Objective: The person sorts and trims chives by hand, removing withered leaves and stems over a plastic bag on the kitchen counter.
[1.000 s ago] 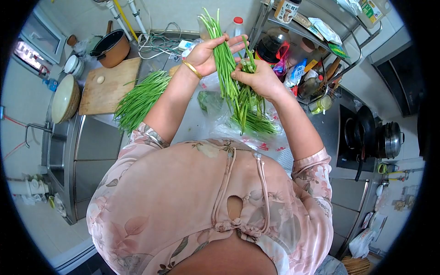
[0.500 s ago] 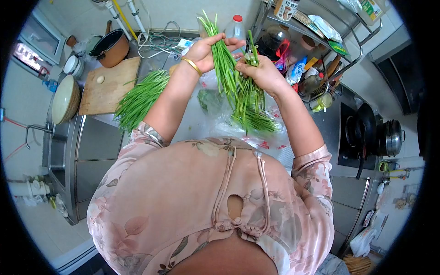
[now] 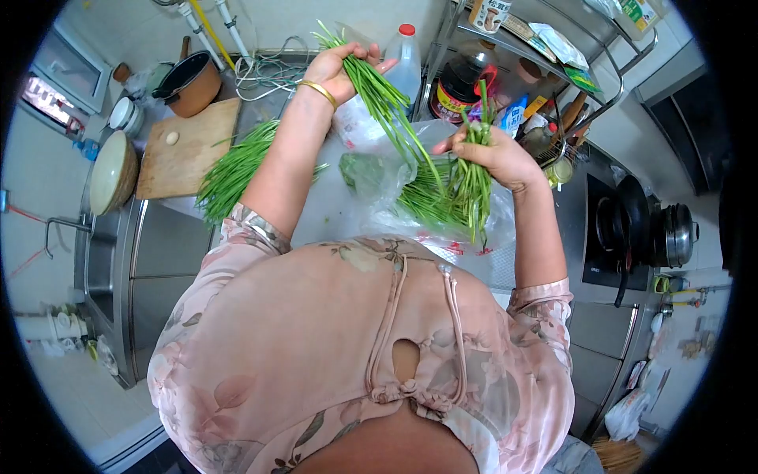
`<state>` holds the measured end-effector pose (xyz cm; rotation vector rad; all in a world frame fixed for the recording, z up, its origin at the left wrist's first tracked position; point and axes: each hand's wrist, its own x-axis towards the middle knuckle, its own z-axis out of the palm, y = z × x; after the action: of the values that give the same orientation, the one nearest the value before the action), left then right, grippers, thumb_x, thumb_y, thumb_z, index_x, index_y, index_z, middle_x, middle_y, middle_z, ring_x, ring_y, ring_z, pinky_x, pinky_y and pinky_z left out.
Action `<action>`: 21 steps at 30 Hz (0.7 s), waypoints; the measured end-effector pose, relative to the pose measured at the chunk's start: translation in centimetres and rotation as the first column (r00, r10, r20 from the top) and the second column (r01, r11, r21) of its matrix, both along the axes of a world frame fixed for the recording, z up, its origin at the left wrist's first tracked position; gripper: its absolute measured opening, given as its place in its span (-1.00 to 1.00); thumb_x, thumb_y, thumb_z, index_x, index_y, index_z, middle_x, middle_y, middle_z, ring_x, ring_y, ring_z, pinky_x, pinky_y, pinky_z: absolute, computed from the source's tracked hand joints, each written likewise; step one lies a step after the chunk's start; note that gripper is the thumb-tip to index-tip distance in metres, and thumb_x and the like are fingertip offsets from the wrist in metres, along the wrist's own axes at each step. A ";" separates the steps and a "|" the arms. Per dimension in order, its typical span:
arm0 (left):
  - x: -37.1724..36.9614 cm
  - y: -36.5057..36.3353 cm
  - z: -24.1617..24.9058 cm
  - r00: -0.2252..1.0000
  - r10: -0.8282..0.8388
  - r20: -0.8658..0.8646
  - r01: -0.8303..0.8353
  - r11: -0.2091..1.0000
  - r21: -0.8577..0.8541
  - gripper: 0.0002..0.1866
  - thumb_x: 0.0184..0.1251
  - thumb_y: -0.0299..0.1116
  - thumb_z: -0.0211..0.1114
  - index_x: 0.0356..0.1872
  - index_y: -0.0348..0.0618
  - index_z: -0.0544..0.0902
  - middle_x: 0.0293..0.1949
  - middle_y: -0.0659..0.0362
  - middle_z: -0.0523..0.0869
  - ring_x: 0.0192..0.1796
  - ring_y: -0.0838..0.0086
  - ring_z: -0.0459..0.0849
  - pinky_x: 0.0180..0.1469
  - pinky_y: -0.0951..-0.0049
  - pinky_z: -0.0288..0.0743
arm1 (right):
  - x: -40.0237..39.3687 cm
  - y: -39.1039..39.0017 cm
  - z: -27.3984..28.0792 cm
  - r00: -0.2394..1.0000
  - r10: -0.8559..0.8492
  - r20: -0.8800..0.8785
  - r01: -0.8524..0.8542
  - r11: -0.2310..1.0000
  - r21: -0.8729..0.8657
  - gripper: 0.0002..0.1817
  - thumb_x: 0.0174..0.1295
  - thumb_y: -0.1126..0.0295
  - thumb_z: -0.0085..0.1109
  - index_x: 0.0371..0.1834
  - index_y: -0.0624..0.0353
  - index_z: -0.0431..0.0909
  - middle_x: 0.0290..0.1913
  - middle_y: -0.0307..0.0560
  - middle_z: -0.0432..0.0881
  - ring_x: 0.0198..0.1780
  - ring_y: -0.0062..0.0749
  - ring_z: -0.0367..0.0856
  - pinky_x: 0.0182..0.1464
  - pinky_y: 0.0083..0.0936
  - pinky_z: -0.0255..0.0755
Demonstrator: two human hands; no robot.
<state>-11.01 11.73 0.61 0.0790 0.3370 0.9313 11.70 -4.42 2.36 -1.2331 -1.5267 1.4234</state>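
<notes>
Lettering first: on the white-labelled container (image 3: 490, 14), top level of the metal rack (image 3: 515, 41), dark characters apparently beginning 松茸; on the dark bottle (image 3: 455, 91) below, a yellow-and-red label too small to read; on the blue packet (image 3: 513, 115), white characters likewise illegible; on the clear crinkled plastic bag (image 3: 383, 220), fragments of red print. Next, materials: smooth grey bench (image 3: 322, 215); pale wooden board (image 3: 188, 167) at the bench's left end, small round whitish item (image 3: 172, 138) on top; glossy, slender green stalks in a loose pile (image 3: 235, 175) just beside the board's right edge, tips towards the near edge of the bench; orange-brown pot (image 3: 196, 88) with dark interior, near the back edge beyond the board; translucent bottle with red cap (image 3: 405, 62), by the back edge near the rack; black pan (image 3: 630, 207) on the dark, flat hob (image 3: 598, 267), right end. Within the bag, further thin stalks (image 3: 426, 199) and, to the left, a darker green leafy mass (image 3: 362, 174) under film. Left hand (image 3: 339, 73), gold-coloured bangle (image 3: 319, 90) at the wrist: palm turned up, fingers half open and loosely curled around the left bunch (image 3: 377, 88), long and straight, pale ends up, green ends slanting down towards the bag. Right hand (image 3: 500, 158): thumb and fingers closed narrowly on the right bunch (image 3: 474, 189), thicker, bent and limp, hanging over the bag's right part. Both bunches above the bench, apart at the hands.
</notes>
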 end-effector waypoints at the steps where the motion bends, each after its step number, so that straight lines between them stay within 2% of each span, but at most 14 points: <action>1: 0.0 0.0 0.0 1.000 -0.002 0.008 0.002 1.000 0.007 -0.78 0.29 -0.51 -0.11 -0.57 -0.32 0.35 -0.57 0.11 0.41 -0.29 0.35 0.52 0.19 -0.17 0.19 | -0.3 -0.1 -0.2 0.999 0.022 -0.044 -0.024 0.999 -0.034 -0.84 0.09 0.35 0.09 -0.38 0.23 0.47 -0.21 -0.09 0.59 -0.21 -0.55 0.46 -0.07 -0.58 0.30; 2: 0.1 -0.1 0.0 1.000 -0.003 0.015 0.003 1.000 0.014 -0.81 0.27 -0.55 -0.10 -0.54 -0.34 0.36 -0.56 0.10 0.42 -0.31 0.36 0.53 0.21 -0.14 0.18 | -0.7 -0.1 -0.5 0.995 0.043 -0.090 -0.049 0.997 -0.067 -0.83 0.09 0.35 0.08 -0.37 0.24 0.47 -0.19 -0.06 0.60 -0.20 -0.55 0.47 -0.06 -0.58 0.29; 5: 0.5 -0.4 0.3 1.000 -0.002 -0.022 0.003 0.999 0.044 -0.83 0.32 -0.49 -0.12 -0.46 -0.32 0.35 -0.61 0.12 0.40 -0.30 0.34 0.52 0.21 -0.16 0.18 | -1.7 0.5 -1.0 0.966 -0.043 -0.255 -0.021 0.969 -0.245 -0.84 0.09 0.37 0.06 -0.36 0.24 0.46 -0.25 -0.02 0.60 -0.31 -0.51 0.52 -0.18 -0.59 0.38; 6: 0.6 -0.4 0.4 0.999 0.001 -0.036 0.001 0.998 0.070 -0.80 0.33 -0.46 -0.14 -0.49 -0.29 0.35 -0.61 0.13 0.39 -0.28 0.32 0.51 0.18 -0.17 0.20 | -2.1 0.7 -0.9 0.952 -0.067 -0.299 -0.027 0.953 -0.302 -0.84 0.09 0.37 0.06 -0.36 0.24 0.46 -0.26 -0.01 0.60 -0.34 -0.50 0.52 -0.21 -0.60 0.40; 7: 0.6 -0.4 0.3 0.999 0.007 -0.050 -0.002 0.996 0.094 -0.77 0.35 -0.43 -0.16 -0.52 -0.26 0.35 -0.62 0.14 0.39 -0.27 0.31 0.51 0.16 -0.19 0.22 | -2.4 0.8 -0.7 0.957 -0.052 -0.286 -0.027 0.963 -0.266 -0.84 0.09 0.38 0.05 -0.35 0.25 0.46 -0.29 -0.03 0.60 -0.41 -0.49 0.53 -0.32 -0.60 0.42; 10: 0.5 -0.5 0.2 0.991 0.049 -0.121 -0.025 0.981 0.191 -0.71 0.37 -0.37 -0.18 -0.55 -0.22 0.35 -0.60 0.14 0.39 -0.26 0.26 0.50 0.12 -0.17 0.28 | -2.9 1.3 -1.2 0.929 -0.042 -0.367 -0.079 0.948 -0.310 -0.84 0.10 0.38 0.05 -0.32 0.22 0.41 -0.36 -0.06 0.58 -0.27 -0.45 0.56 -0.21 -0.57 0.43; 11: 0.4 -0.7 0.3 0.986 0.071 -0.151 -0.037 0.976 0.214 -0.71 0.37 -0.36 -0.18 -0.55 -0.22 0.35 -0.59 0.13 0.39 -0.26 0.25 0.50 0.11 -0.16 0.30 | -3.3 1.3 -0.9 0.928 -0.052 -0.368 -0.078 0.941 -0.329 -0.86 0.08 0.39 0.05 -0.34 0.21 0.41 -0.42 -0.14 0.54 -0.32 -0.48 0.54 -0.24 -0.58 0.41; 15: -0.1 -0.7 0.0 0.965 0.131 -0.226 -0.060 0.953 0.297 -0.71 0.37 -0.34 -0.17 -0.54 -0.23 0.34 -0.55 0.10 0.40 -0.30 0.24 0.50 0.04 -0.10 0.38 | -3.2 2.2 -2.4 0.957 0.017 -0.288 -0.104 0.952 -0.287 -0.89 0.03 0.44 0.06 -0.38 0.20 0.42 -0.43 -0.17 0.52 -0.40 -0.51 0.46 -0.30 -0.60 0.35; 18: -0.3 -0.2 -0.9 0.967 0.136 -0.217 -0.053 0.935 0.351 -0.72 0.37 -0.33 -0.16 -0.52 -0.25 0.34 -0.54 0.09 0.40 -0.35 0.24 0.50 -0.01 -0.07 0.42 | -3.2 2.6 -3.5 0.965 0.056 -0.255 -0.119 0.963 -0.240 -0.87 0.01 0.44 0.08 -0.36 0.20 0.42 -0.45 -0.18 0.51 -0.40 -0.53 0.45 -0.31 -0.62 0.32; 21: -0.4 -1.0 -0.5 0.953 0.184 -0.241 -0.065 0.901 0.429 -0.76 0.37 -0.33 -0.16 -0.47 -0.23 0.32 -0.59 0.16 0.38 -0.48 0.35 0.44 -0.04 -0.05 0.45 | -3.4 2.8 -3.9 0.985 0.018 -0.174 -0.065 0.961 -0.270 -0.84 0.00 0.44 0.10 -0.34 0.23 0.44 -0.45 -0.20 0.51 -0.43 -0.55 0.45 -0.35 -0.63 0.33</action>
<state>-11.39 10.76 0.12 0.5931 0.4003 1.1131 8.25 -1.67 -1.56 -1.2080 -1.2772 1.7670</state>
